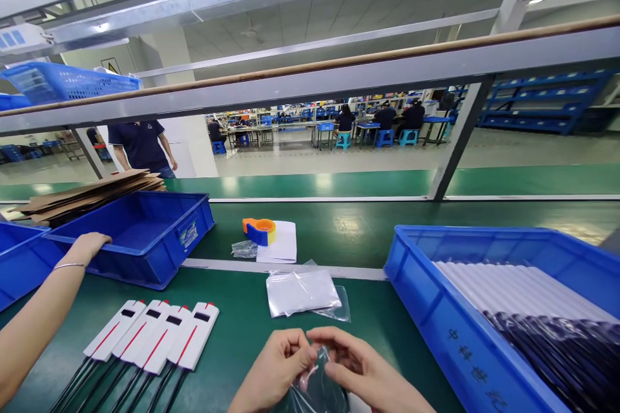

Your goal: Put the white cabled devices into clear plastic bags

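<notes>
Blue plastic makes up the bin [167,264] over on the left, and I can see a co-worker's hand [90,246], a thin bracelet at its wrist, resting on the near rim. Brown cardboard sheets [92,193] are stacked just behind that bin. Nearer me, four white boxes [159,339] lie in a slanting row on the green tabletop [232,329], each with a red line and a dark window, their black cables [175,389] trailing toward the near edge.

Further along, an orange-and-blue tape dispenser [260,232] sits partly over a white sheet [287,245]. In front of it lies a pile of clear bags and white paper [303,290].

Just this side of the pile, the person's hands are close together over a clear bag [317,393], which hangs between and below them. The left hand [276,364] pinches its top between thumb and forefinger; the right hand [365,368] curls about its other edge, though I cannot tell how firmly.

On the right, well apart from the row of boxes, a big blue crate [436,297] holds white pieces [527,284] packed side by side, with dark cables [557,348] bunched toward me.
</notes>
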### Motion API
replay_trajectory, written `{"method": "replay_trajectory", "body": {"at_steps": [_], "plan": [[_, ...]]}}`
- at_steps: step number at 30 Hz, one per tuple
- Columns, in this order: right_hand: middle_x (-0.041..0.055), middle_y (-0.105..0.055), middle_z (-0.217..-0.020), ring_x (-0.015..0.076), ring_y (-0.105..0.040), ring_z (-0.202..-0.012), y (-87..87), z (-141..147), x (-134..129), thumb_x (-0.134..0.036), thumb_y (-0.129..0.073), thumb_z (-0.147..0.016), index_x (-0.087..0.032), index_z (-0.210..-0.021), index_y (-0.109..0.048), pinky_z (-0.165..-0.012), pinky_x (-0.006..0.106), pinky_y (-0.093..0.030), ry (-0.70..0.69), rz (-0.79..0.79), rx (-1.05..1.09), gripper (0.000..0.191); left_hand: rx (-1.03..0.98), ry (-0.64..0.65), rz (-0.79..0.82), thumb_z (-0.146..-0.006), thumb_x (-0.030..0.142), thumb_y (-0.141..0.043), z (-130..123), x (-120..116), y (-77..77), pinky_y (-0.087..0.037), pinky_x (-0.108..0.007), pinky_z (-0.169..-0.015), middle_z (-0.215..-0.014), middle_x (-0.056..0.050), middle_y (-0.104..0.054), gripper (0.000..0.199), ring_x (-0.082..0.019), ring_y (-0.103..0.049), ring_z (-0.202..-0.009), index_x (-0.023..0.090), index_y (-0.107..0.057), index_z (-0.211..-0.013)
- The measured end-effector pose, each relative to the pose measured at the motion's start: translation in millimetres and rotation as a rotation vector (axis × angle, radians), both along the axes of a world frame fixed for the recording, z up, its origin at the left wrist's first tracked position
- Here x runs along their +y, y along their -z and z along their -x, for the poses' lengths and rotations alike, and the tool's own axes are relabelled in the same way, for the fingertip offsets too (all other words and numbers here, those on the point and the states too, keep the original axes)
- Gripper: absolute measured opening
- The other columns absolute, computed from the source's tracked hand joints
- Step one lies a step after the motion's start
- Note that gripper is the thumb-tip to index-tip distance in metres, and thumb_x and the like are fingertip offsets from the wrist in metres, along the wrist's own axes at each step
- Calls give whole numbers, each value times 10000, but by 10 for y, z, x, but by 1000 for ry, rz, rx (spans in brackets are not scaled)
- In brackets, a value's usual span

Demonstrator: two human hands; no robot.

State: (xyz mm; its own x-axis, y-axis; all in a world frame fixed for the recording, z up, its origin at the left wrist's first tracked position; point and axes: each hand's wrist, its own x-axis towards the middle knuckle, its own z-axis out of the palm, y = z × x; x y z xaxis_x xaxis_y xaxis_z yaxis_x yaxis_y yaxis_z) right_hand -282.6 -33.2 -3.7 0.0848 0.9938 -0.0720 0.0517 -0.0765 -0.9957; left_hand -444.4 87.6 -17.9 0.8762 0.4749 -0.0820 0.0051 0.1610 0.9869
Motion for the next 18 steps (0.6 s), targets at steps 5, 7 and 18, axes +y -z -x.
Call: {"method": "replay_trajectory", "body": {"at_steps": [5, 7, 18], "plan": [[-13, -584, -809, 168, -491, -765, -91, 44, 16, -513, -712, -868, -191, -956, -685, -717, 299, -357, -35, -4, 37, 336, 33, 24, -59, -728, 754, -744, 30, 6, 4, -285, -217, -494, -560, 43, -491, 628, -83, -412, -485, 170, -523, -657], [-37, -512, -755, 151, -430, -725, -92, 26, 28, -517, -704, -872, -180, -879, -629, -680, 288, -319, -10, -5, 22, 346, 48, 23, -87, -747, 727, -748, 43, 25, 6, -297, -221, -503, -575, 36, -508, 603, -92, -439, -494, 163, -545, -683], [-22, -574, -812, 162, -493, -743, -146, 50, 26, -315, -592, -883, -202, -934, -612, -681, 279, -365, 35, -18, -250, 125, 111, 0, -179, -796, 683, -721, 46, 37, -23, -332, -234, -560, -604, 31, -508, 559, -111, -449, -558, 159, -559, -687]]}}
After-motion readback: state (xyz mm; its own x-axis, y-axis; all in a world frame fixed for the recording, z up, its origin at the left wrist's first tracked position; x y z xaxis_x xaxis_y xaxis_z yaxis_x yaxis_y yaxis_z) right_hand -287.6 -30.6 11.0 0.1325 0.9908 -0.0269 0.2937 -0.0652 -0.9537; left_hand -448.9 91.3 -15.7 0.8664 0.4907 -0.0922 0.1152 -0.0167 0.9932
